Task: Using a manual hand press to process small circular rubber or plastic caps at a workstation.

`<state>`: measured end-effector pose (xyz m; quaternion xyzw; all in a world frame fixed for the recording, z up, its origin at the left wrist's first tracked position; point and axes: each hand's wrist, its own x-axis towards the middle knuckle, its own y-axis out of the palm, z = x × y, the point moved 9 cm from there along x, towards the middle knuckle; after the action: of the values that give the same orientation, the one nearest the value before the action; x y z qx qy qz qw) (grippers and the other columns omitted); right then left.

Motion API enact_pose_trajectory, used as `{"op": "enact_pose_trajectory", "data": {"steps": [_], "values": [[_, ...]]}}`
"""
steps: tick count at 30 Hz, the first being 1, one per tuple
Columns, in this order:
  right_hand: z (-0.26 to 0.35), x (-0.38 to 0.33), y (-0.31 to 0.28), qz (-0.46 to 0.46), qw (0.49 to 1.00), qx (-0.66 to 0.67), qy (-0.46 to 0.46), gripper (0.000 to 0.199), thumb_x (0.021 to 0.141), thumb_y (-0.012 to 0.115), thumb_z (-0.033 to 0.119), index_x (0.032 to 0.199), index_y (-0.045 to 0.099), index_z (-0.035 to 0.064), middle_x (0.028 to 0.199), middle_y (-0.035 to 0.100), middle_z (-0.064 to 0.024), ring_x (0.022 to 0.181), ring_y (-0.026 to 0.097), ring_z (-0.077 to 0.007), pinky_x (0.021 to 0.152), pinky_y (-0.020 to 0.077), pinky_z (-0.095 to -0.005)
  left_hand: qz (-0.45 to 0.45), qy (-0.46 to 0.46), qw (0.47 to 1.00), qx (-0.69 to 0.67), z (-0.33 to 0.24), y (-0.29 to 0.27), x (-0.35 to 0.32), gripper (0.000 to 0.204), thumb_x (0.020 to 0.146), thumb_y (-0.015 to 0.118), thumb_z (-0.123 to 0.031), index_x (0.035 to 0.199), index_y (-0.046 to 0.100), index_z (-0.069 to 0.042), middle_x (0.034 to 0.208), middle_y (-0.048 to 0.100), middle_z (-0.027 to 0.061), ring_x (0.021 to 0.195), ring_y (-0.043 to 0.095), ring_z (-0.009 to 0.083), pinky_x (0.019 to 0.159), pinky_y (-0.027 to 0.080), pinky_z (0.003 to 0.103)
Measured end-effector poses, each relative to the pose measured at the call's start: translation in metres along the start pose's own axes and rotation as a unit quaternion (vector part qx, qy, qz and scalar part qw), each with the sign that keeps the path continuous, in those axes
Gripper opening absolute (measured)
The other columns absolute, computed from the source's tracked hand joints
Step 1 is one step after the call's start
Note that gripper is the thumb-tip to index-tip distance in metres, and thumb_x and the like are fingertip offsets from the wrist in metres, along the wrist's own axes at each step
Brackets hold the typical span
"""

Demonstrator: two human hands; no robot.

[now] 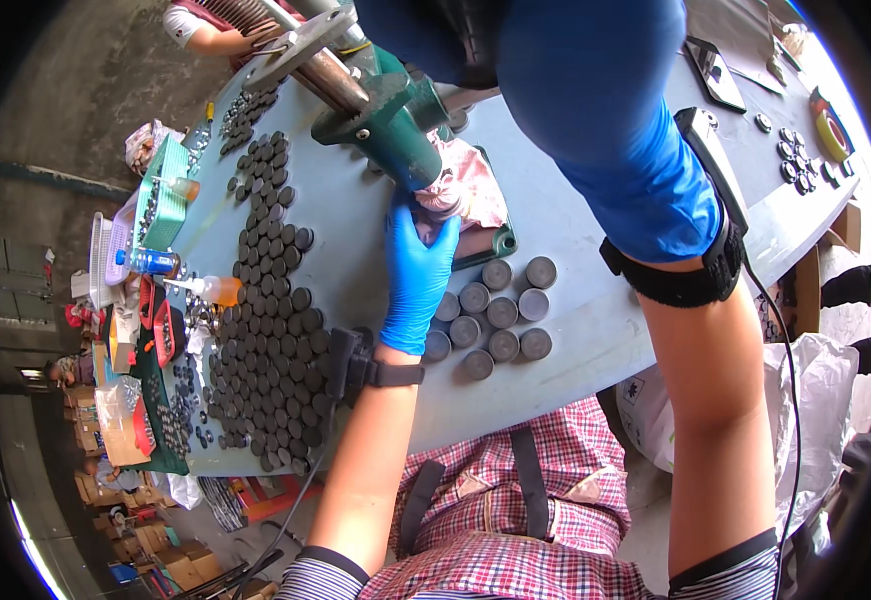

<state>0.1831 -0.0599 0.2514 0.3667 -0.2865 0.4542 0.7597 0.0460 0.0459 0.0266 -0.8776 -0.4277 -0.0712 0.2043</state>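
A green hand press (387, 130) stands on the table, with crumpled pink cloth (480, 190) over its base. My left hand (422, 258), in a blue glove, is closed with thumb and fingers around a small round part (442, 207) directly under the ram; the glove partly hides this part. Raised close to the camera, my right hand (585, 80) wears a blue glove too and is closed around the dark end of the press lever (472, 45); most of its fingers are out of sight. Several grey round caps (502, 312) lie just right of my left wrist.
Many dark round caps (265, 350) cover the table's left side. Beyond them are a green basket (163, 195), an orange-filled bottle (217, 290) and red trays (165, 330). At right lie a phone (715, 75), tape (832, 132) and small black rings (795, 165). Another person's hand (255, 38) is at far left.
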Motion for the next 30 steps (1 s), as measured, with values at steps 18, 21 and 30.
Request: {"op": "enact_pose_trajectory", "data": {"steps": [18, 21, 30], "values": [[-0.037, 0.048, 0.008, 0.034, 0.980, 0.140, 0.140, 0.047, 0.100, 0.047, 0.049, 0.071, 0.050, 0.0119, 0.061, 0.043, 0.0035, 0.050, 0.039, -0.0085, 0.046, 0.0314, -0.0250, -0.019, 0.031, 0.904, 0.426, -0.003, -0.070, -0.042, 0.041, 0.077, 0.078, -0.013, 0.113, 0.061, -0.002, 0.104, 0.060, 0.0154, 0.096, 0.058, 0.0328, 0.084, 0.047, 0.042], [-0.028, 0.053, 0.016, 0.051, 0.970, 0.204, 0.118, 0.046, 0.101, 0.049, 0.045, 0.064, 0.038, 0.0178, 0.058, 0.033, 0.0046, 0.048, 0.034, -0.0086, 0.044, 0.0294, -0.0247, 0.063, 0.036, 0.907, 0.416, -0.006, -0.063, -0.073, 0.046, 0.076, 0.078, -0.013, 0.117, 0.060, -0.004, 0.109, 0.059, 0.0162, 0.100, 0.058, 0.0350, 0.087, 0.047, 0.042], [-0.019, 0.047, 0.016, 0.086, 0.984, 0.081, 0.135, 0.053, 0.100, 0.042, 0.051, 0.061, 0.038, 0.0163, 0.056, 0.038, 0.0019, 0.049, 0.039, -0.0116, 0.045, 0.0309, -0.0246, 0.105, -0.092, 0.820, 0.555, -0.014, -0.118, -0.108, 0.056, 0.078, 0.079, -0.030, 0.124, 0.057, -0.008, 0.114, 0.058, 0.0144, 0.109, 0.053, 0.0374, 0.093, 0.041, 0.051]]}}
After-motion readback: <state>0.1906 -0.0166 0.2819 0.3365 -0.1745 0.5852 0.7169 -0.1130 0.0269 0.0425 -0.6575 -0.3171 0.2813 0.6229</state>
